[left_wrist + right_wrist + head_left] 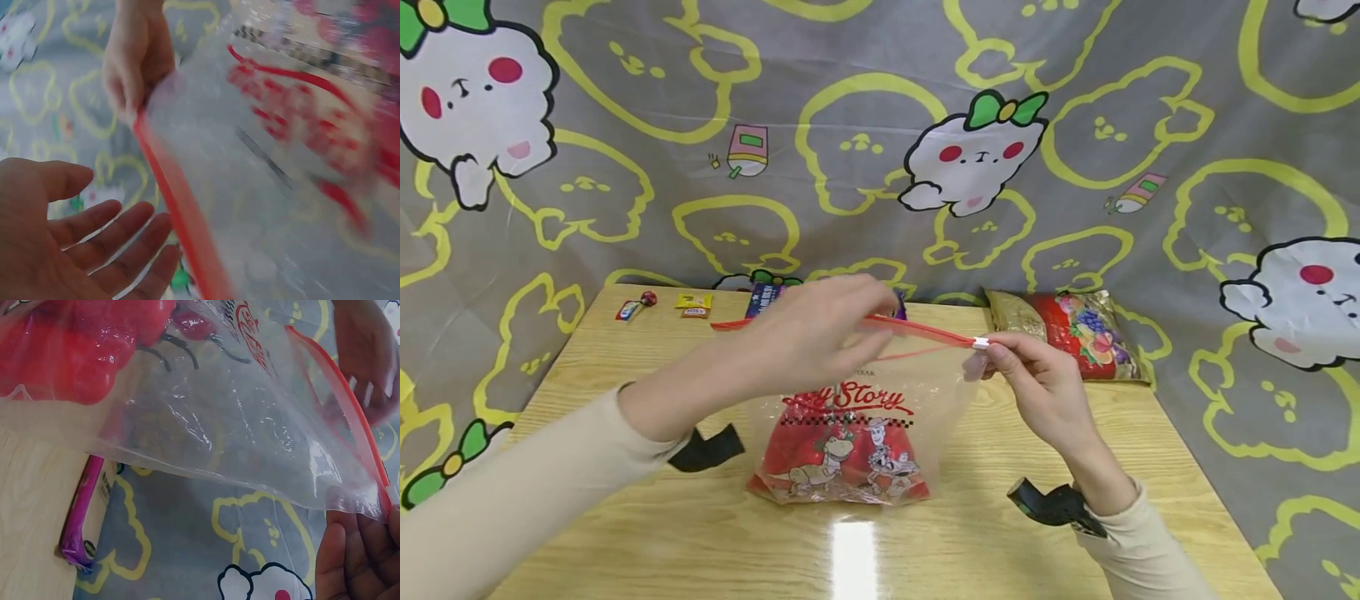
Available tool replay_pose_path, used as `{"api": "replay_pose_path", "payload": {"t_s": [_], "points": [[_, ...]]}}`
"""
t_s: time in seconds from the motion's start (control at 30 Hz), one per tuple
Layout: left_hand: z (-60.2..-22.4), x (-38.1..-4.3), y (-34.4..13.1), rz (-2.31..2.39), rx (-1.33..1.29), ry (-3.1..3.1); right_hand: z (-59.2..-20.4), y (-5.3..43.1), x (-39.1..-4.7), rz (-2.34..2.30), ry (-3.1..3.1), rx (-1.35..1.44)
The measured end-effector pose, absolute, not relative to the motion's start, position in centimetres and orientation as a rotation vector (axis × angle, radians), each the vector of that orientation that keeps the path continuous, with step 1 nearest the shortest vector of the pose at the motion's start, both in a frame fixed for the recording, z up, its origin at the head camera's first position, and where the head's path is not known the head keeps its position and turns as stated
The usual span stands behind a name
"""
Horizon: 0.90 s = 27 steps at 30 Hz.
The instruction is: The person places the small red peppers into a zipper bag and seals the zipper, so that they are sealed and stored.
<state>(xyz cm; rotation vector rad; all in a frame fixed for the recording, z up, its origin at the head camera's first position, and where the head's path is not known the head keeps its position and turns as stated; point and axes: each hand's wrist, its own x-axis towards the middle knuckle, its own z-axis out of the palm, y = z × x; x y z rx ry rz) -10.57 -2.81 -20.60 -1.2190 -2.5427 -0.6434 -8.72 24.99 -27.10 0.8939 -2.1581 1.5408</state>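
A clear zip bag (865, 442) with red "Toy Story" lettering stands upright on the table, red rounded items (81, 356) showing inside it. Its red zip strip (925, 331) runs along the top. My right hand (1048, 392) pinches the top right corner at the white slider (981, 342). My left hand (820, 333) is at the bag's mouth, blurred, in front of the strip. In the left wrist view the left hand (100, 244) has its fingers spread apart beside the red strip and holds nothing.
Behind the bag lies a blue and purple package (766, 296), partly hidden. A gold and red fruit-printed bag (1075, 333) lies at the back right. Back left are a lollipop (638, 305) and small wrapped sweets (695, 305). A patterned cloth (865, 142) hangs behind the table (1000, 550).
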Motion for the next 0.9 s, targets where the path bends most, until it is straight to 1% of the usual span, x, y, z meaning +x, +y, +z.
{"api": "replay_pose_path", "payload": {"t_s": [0.17, 0.3, 0.53, 0.9], "points": [[-19.6, -11.3, 2.1, -0.306, -1.280, -2.623, -27.4, 24.4, -8.9, 1.566, -2.218, 0.788], [-19.6, -11.8, 3.9, -0.283, -1.328, -2.634, -27.3, 24.0, -8.9, 1.555, -2.233, 0.759], [-20.3, -12.2, 4.9, -0.325, -1.382, -2.553, -27.0, 23.7, -8.9, 1.480, -2.195, 0.756], [-20.7, -12.2, 5.0, -0.411, -1.440, -2.456, -27.0, 23.6, -8.6, 1.593, -2.105, 0.775]]}}
